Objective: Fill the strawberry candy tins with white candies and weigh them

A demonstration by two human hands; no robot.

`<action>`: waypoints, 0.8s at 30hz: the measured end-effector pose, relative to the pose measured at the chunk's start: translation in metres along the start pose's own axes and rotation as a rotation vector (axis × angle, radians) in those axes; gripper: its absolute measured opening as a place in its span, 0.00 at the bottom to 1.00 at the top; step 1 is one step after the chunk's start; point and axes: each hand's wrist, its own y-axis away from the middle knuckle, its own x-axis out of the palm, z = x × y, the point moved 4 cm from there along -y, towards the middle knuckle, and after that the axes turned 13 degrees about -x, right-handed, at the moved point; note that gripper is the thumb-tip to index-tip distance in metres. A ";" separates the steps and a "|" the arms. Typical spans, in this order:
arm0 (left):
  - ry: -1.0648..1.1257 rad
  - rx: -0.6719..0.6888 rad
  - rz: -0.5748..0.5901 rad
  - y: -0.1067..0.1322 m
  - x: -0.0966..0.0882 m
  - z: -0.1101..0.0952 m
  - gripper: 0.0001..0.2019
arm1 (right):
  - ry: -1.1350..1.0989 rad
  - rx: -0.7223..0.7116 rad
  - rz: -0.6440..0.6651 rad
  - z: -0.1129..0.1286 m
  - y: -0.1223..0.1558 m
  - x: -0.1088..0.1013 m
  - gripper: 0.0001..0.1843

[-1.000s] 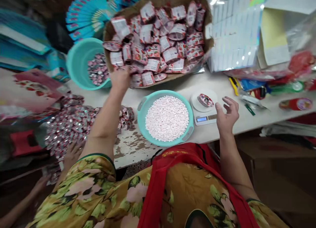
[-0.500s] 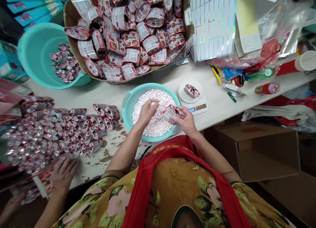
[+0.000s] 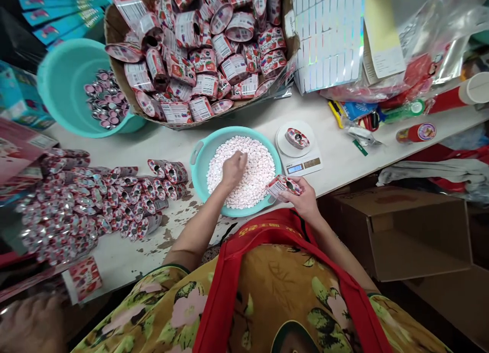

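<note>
My left hand is over the heap of small pale pink candies in a turquoise basin. Its fingers are curled together, and whatever they hold is hidden. At the basin's near right rim, my right hand grips a red-and-white printed candy container with a dark opening in its side, tilted toward the basin. Just right of the basin stands a white digital scale, its small display lit. A similar container lies on the scale's round plate.
A cardboard box piled with printed containers stands behind the basin. Back left, another turquoise basin holds small round caps. Rows of containers cover the left of the table. A co-worker's hand is at lower left. Tape and packets lie right.
My left hand has moved slightly right and its fingers have curled down toward the candies. My right hand has drawn the container right, toward the rim. The co-worker's hand has left the table edge.
</note>
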 end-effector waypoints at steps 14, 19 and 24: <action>1.171 -0.305 0.441 -0.021 0.024 -0.100 0.32 | 0.029 -0.058 -0.230 -0.014 -0.008 -0.045 0.31; 1.094 -0.146 0.412 -0.035 0.085 -0.180 0.30 | 0.050 -0.075 -0.343 -0.029 -0.009 -0.072 0.31; 1.034 -0.082 0.293 -0.049 0.112 -0.191 0.29 | 0.084 -0.084 -0.478 -0.057 -0.019 -0.108 0.31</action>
